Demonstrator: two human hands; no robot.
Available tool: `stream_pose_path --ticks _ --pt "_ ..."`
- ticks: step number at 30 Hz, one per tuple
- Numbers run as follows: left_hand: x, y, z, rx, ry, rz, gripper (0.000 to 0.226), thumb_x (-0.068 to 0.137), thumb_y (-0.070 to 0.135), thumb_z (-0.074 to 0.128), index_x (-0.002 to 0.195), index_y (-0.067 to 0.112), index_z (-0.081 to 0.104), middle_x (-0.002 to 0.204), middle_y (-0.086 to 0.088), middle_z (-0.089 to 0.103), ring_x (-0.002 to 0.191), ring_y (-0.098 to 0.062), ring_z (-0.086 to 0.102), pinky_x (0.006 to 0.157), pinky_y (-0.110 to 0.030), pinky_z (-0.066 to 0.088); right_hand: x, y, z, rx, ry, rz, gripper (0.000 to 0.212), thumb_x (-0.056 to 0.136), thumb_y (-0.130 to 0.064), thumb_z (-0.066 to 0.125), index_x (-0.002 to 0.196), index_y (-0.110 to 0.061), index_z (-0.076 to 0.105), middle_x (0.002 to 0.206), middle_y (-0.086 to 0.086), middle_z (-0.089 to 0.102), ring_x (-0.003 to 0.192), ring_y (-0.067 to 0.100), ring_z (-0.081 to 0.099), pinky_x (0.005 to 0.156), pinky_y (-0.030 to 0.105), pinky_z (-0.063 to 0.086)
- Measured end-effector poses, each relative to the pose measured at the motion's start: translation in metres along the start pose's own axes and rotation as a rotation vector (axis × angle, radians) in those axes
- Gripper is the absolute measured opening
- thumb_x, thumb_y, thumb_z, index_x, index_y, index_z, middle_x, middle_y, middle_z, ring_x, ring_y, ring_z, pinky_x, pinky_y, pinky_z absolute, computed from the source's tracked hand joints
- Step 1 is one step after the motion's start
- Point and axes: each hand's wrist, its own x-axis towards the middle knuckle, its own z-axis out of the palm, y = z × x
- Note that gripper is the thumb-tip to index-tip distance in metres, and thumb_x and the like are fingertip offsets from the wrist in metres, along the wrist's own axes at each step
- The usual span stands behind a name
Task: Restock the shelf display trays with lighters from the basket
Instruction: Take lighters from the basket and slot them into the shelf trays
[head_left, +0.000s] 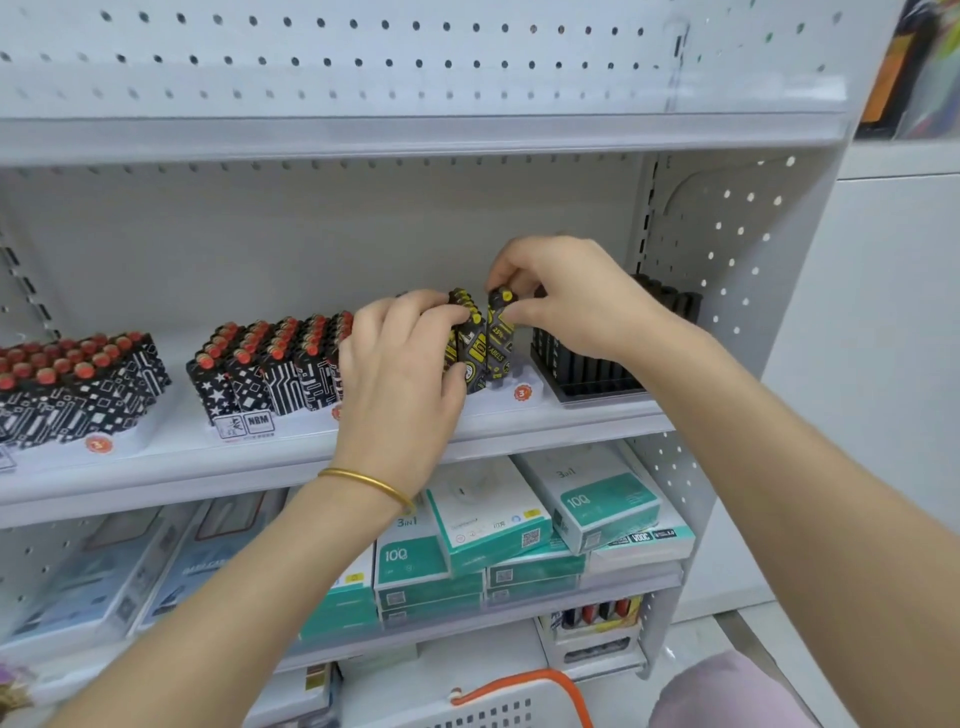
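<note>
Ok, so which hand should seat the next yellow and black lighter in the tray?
Right. The right hand pinches the top of a single yellow-and-black lighter over the white tray, while the left hand is occupied gripping a bundle of the same lighters beside it.

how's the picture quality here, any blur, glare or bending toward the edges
Head view: light is soft and even, no hard glare; the wide lens makes the shelf's right side panel lean inward; the yellow-and-black lighters in the left hand and right hand are sharp; the boxes at lower left and the top right corner are smeared.
</note>
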Motion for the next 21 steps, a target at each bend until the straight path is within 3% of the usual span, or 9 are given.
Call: stream_pose_path --ticks 4,9,11,21 --pt "0.0 -0.003 0.004 -0.003 0.004 0.006 0.041 0.074 0.016 0.061 0.115 0.015 0.06 0.123 -0.004 0.057 0.112 -0.024 0.036 0.094 -0.041 0.033 0.003 0.002 -0.002 0.007 -0.067 -0.009 0.023 0.081 -0.012 0.066 0.101 -0.022 0.063 0.093 -0.002 0.062 0.097 0.017 0.057 0.086 0.032 0.046" --pt "0.001 -0.003 0.004 -0.011 0.0 0.007 0.041 0.074 0.015 0.059 0.115 0.015 0.059 0.123 -0.005 0.057 0.114 -0.03 0.041 0.095 -0.042 0.034 0.006 0.0 -0.011 0.063 -0.165 -0.016 0.022 0.082 -0.006 0.066 0.101 -0.017 0.063 0.088 -0.001 0.058 0.071 0.006 0.05 0.057 0.005 0.035" --pt "0.001 -0.003 0.004 -0.014 0.0 0.007 0.041 0.074 0.016 0.059 0.115 0.014 0.059 0.122 -0.005 0.057 0.114 -0.031 0.041 0.094 -0.042 0.034 0.007 0.0 -0.014 0.058 -0.2 -0.02 0.023 0.082 -0.006 0.066 0.101 -0.019 0.062 0.087 -0.002 0.057 0.068 0.002 0.048 0.055 0.005 0.035" --pt "0.0 -0.004 0.006 -0.003 0.015 0.021 0.042 0.073 0.013 0.062 0.115 0.014 0.058 0.121 -0.005 0.057 0.113 -0.033 0.044 0.093 -0.04 0.033 0.012 -0.006 -0.019 -0.069 -0.257 -0.045 0.023 0.082 -0.008 0.067 0.105 -0.014 0.064 0.092 0.0 0.059 0.082 0.013 0.053 0.062 0.009 0.036"
